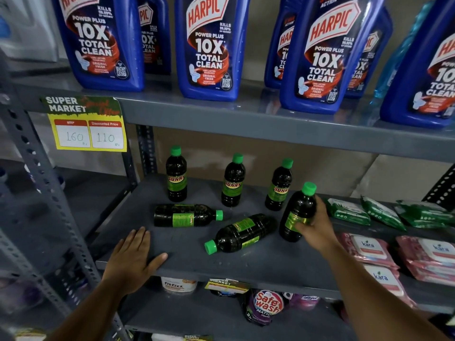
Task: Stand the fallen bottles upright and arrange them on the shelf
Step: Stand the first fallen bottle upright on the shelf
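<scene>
Dark bottles with green caps and green labels are on the grey middle shelf (187, 262). Three stand upright along the back: one at the left (176, 174), one in the middle (233, 181), one to the right (279, 185). Two lie on their sides: one (187, 215) with its cap pointing right, another (242, 233) with its cap toward the front left. My right hand (314, 223) grips a further bottle (296, 212), nearly upright and leaning slightly, its base at the shelf. My left hand (134, 257) rests flat on the shelf's front left, holding nothing.
Green wipe packs (349, 210) and pink packs (369, 249) fill the shelf's right side. Large blue cleaner bottles (209, 48) stand on the shelf above. A yellow price tag (88, 129) hangs at upper left. A perforated metal post (41, 183) runs down the left.
</scene>
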Motion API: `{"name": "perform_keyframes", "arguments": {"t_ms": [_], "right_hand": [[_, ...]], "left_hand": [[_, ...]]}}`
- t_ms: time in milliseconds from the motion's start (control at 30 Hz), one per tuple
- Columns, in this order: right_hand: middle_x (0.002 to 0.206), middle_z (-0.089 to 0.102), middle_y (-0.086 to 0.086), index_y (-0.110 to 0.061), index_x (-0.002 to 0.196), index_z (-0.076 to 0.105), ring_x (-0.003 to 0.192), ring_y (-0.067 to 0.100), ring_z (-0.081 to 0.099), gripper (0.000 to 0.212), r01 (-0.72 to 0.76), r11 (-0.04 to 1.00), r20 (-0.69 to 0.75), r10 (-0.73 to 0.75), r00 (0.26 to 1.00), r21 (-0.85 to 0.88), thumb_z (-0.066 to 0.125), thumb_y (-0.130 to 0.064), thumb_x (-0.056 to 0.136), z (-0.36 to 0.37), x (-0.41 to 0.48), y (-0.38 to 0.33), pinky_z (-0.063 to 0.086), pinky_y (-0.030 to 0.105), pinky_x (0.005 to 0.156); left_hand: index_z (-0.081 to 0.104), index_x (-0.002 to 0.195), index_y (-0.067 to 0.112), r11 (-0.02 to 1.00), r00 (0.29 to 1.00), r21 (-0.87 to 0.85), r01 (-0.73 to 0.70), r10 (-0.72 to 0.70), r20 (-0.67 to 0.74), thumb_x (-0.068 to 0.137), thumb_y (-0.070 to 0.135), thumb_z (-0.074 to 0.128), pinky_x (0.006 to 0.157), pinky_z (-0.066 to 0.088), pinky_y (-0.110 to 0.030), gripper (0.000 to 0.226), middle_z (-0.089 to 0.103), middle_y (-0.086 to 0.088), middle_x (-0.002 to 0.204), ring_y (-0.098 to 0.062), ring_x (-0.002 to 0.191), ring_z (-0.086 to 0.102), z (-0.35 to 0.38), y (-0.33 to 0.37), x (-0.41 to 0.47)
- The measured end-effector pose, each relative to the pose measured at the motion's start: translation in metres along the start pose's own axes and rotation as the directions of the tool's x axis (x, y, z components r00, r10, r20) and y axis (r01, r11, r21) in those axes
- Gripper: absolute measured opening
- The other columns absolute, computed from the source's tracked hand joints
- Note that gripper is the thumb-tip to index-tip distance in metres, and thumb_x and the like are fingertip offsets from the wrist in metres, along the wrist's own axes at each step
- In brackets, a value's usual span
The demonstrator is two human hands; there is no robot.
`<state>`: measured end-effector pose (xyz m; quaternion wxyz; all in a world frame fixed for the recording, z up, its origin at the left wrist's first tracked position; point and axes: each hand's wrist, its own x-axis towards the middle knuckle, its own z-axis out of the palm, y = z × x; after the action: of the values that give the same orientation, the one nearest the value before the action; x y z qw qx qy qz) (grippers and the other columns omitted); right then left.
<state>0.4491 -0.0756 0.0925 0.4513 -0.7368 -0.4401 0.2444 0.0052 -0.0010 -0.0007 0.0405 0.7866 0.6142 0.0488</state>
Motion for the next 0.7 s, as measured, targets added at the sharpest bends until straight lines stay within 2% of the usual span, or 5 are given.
{"name": "perform_keyframes", "arguments": {"t_ms": [167, 367, 500, 600, 700], "right_hand": [[0.126, 0.058, -0.006, -0.038, 0.144, 0.026, 0.118, 0.018, 0.055, 0.095, 0.016, 0.999, 0.01, -0.016, 1.0, 0.046, 0.071, -0.008, 0.065, -0.002, 0.003, 0.01, 0.044, 0.051, 0.103], [0.128, 0.058, -0.005, -0.043, 0.141, 0.028, 0.119, 0.018, 0.056, 0.095, 0.036, 0.997, 0.031, -0.038, 0.999, 0.074, 0.072, -0.01, 0.062, -0.004, 0.008, 0.018, 0.043, 0.054, 0.103], [0.118, 0.062, -0.013, -0.035, 0.127, 0.042, 0.108, 0.009, 0.06, 0.076, 0.042, 0.999, 0.042, -0.043, 0.998, 0.024, 0.079, -0.004, 0.069, -0.004, 0.0, 0.009, 0.048, 0.045, 0.096], [0.111, 0.061, -0.015, -0.05, 0.112, 0.043, 0.103, 0.01, 0.061, 0.076, 0.069, 0.997, 0.014, -0.069, 0.998, -0.021, 0.082, -0.002, 0.066, 0.002, -0.003, 0.006, 0.048, 0.038, 0.09], [0.12, 0.058, -0.006, -0.036, 0.129, 0.042, 0.115, 0.018, 0.056, 0.077, 0.065, 0.998, 0.015, -0.065, 0.998, -0.005, 0.074, -0.002, 0.068, 0.009, -0.002, 0.01, 0.044, 0.04, 0.097]], "left_hand": [[0.007, 0.148, 0.011, 1.0, 1.0, 0.004, 0.001, -0.001, -0.002, 0.068, 0.082, -0.001, 0.118, 0.008, -0.042, 0.107, 0.005, -0.007, 0.16, -0.022, 0.145, 0.001, 0.002, 0.0, 0.0], [0.01, 0.149, 0.012, 1.0, 1.0, -0.004, 0.007, -0.007, -0.009, 0.066, 0.086, -0.004, 0.118, 0.009, -0.043, 0.112, 0.007, -0.006, 0.16, -0.021, 0.145, 0.002, 0.003, -0.002, 0.001], [0.013, 0.148, 0.012, 1.0, 1.0, -0.021, 0.008, -0.008, -0.016, 0.063, 0.088, -0.008, 0.118, 0.01, -0.043, 0.116, 0.009, -0.006, 0.159, -0.021, 0.145, 0.004, 0.004, -0.004, 0.0], [0.011, 0.149, 0.012, 1.0, 1.0, -0.016, 0.007, -0.007, -0.01, 0.062, 0.088, -0.009, 0.118, 0.009, -0.043, 0.116, 0.007, -0.006, 0.159, -0.021, 0.145, 0.002, 0.004, -0.001, -0.001], [0.008, 0.149, 0.012, 1.0, 1.0, -0.01, 0.011, -0.011, 0.0, 0.062, 0.088, -0.01, 0.118, 0.007, -0.042, 0.117, 0.005, -0.005, 0.16, -0.02, 0.145, 0.0, 0.003, -0.001, 0.0]]}}
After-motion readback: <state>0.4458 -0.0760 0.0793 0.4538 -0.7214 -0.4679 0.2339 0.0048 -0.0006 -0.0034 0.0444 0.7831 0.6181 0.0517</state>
